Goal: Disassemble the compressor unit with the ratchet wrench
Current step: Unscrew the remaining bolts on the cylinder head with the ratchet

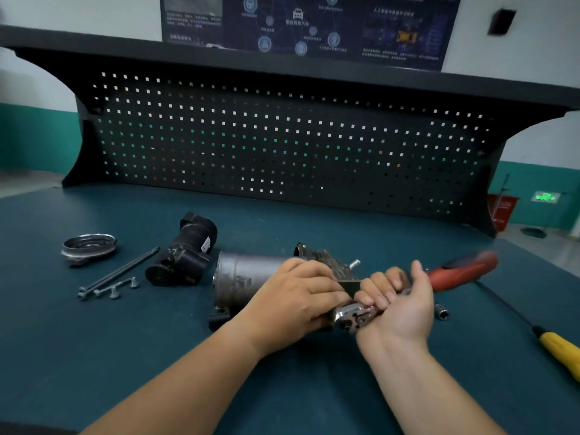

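The grey cylindrical compressor unit [248, 277] lies on its side on the teal bench [125, 356]. My left hand [292, 296] rests on top of its right end with fingers curled over the black finned part [332, 265]. My right hand [398, 296] grips the ratchet wrench near its chrome head [351, 315], palm turned up. The wrench's red handle [461, 270] sticks out to the right. A bolt [354, 263] stands out of the unit behind my hands.
A removed black housing [185, 249] lies left of the unit. Further left are a round metal cover [89, 246], long bolts [120, 271] and short screws [116, 290]. A loose socket [442, 312] and a yellow-handled screwdriver [558, 350] lie right. A black pegboard [282, 146] backs the bench.
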Tool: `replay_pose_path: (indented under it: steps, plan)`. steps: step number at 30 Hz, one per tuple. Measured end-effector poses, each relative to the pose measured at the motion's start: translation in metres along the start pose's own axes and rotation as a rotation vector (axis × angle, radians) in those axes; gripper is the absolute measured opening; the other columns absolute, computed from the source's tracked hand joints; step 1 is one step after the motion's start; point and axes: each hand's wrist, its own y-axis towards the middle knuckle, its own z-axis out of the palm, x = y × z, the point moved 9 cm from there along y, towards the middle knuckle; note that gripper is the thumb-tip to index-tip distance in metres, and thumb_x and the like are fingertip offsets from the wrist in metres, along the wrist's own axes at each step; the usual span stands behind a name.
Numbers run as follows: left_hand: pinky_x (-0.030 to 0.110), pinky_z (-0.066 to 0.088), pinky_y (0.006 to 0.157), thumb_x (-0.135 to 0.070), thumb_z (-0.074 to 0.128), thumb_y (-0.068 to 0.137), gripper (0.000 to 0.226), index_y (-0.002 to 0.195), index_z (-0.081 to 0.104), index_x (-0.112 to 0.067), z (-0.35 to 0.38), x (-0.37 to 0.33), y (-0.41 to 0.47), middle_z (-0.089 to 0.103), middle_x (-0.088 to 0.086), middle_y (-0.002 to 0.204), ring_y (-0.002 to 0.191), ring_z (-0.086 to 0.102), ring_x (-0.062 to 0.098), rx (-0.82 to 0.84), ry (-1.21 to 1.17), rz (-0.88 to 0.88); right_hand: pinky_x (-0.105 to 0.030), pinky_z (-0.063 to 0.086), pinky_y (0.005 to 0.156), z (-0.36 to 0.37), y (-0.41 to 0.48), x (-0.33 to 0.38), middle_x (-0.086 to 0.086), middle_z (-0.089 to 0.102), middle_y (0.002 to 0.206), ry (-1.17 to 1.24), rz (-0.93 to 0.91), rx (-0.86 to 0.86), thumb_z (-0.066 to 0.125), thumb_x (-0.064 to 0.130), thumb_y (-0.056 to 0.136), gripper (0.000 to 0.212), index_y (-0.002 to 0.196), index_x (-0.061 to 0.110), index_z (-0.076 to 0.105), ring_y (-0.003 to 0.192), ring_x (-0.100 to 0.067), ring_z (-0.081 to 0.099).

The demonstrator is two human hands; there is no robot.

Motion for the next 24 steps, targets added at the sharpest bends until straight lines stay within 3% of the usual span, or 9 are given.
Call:
replay_pose_path:
  steps: [3,5,8,11,14,17,20,22,24]
  plan:
    - [0.025,0.035,0.077,-0.031,0.055,0.082,0.026,0.092,0.075,-0.018,0.0,-0.001,0.002,0.072,-0.012,0.091,0.089,0.066,0.015,-0.014,0.003,-0.012,-0.013,0.024,0.032,-0.012,-0.001,-0.003,0.009,0.023,0.041,0.104,0.076,-0.099,0.042,0.034,0.095,0.043,0.056,0.02,0.03,0.031,-0.006,0.022]
    - [0.026,0.035,0.08,-0.029,0.055,0.082,0.025,0.09,0.075,-0.017,0.001,0.0,0.0,0.072,-0.011,0.09,0.09,0.066,0.014,-0.02,-0.012,-0.008,-0.015,0.024,0.032,-0.003,-0.001,0.001,0.008,0.022,0.041,-0.004,0.024,-0.007,0.04,0.028,0.095,0.041,0.056,0.02,0.029,0.031,-0.006,0.021]
    - [0.033,0.041,0.087,-0.021,0.06,0.079,0.018,0.08,0.075,-0.013,0.002,0.004,-0.003,0.072,-0.006,0.086,0.09,0.067,0.014,-0.045,-0.046,-0.036,-0.016,0.022,0.033,0.037,-0.008,0.001,0.008,0.021,0.039,-0.341,-0.119,0.277,0.041,0.021,0.095,0.049,0.047,0.024,0.033,0.031,-0.007,0.019]
    - [0.035,0.049,0.085,-0.003,0.066,0.067,0.009,0.073,0.074,-0.006,0.004,0.007,-0.001,0.072,0.006,0.082,0.084,0.066,0.023,-0.048,-0.173,-0.056,-0.016,0.018,0.033,0.079,-0.019,-0.025,0.01,0.022,0.039,-0.8,-0.09,0.624,0.05,0.03,0.082,0.045,0.042,0.022,0.033,0.032,-0.004,0.018]
    - [0.024,0.046,0.075,-0.013,0.062,0.08,0.015,0.081,0.074,-0.003,0.004,0.008,0.0,0.071,0.01,0.088,0.085,0.061,0.025,-0.02,-0.291,-0.072,-0.014,0.019,0.037,0.094,-0.02,-0.04,0.012,0.021,0.042,-1.233,-0.079,0.825,0.051,0.039,0.083,0.045,0.049,0.023,0.027,0.035,-0.003,0.018]
    - [0.024,0.048,0.072,-0.021,0.06,0.085,0.022,0.084,0.074,-0.004,0.007,0.007,0.0,0.071,0.01,0.092,0.085,0.064,0.026,0.004,-0.283,-0.066,-0.014,0.019,0.036,0.094,-0.017,-0.038,0.01,0.023,0.041,-1.197,-0.005,0.826,0.048,0.025,0.098,0.05,0.054,0.02,0.027,0.034,-0.003,0.018]
    - [0.025,0.05,0.076,-0.018,0.06,0.084,0.02,0.082,0.074,-0.003,0.005,0.007,0.002,0.071,0.009,0.092,0.088,0.062,0.024,-0.015,-0.309,-0.041,-0.017,0.017,0.035,0.09,-0.022,-0.032,0.009,0.023,0.041,-1.024,0.029,0.747,0.051,0.032,0.091,0.046,0.055,0.017,0.028,0.034,-0.004,0.019]
    - [0.029,0.052,0.079,-0.015,0.06,0.082,0.018,0.081,0.073,-0.002,0.004,0.007,0.002,0.071,0.009,0.091,0.093,0.063,0.022,-0.007,-0.308,-0.018,-0.021,0.016,0.037,0.082,-0.024,-0.021,0.007,0.023,0.041,-0.854,-0.048,0.612,0.054,0.039,0.08,0.042,0.054,0.016,0.03,0.035,-0.006,0.02]
    - [0.04,0.055,0.081,-0.015,0.064,0.081,0.018,0.086,0.074,-0.001,0.005,0.008,0.0,0.073,0.007,0.093,0.098,0.067,0.026,0.005,-0.246,-0.009,-0.021,0.019,0.038,0.062,-0.019,-0.001,0.006,0.024,0.042,-0.606,-0.129,0.388,0.052,0.033,0.087,0.043,0.052,0.018,0.033,0.036,-0.007,0.022]
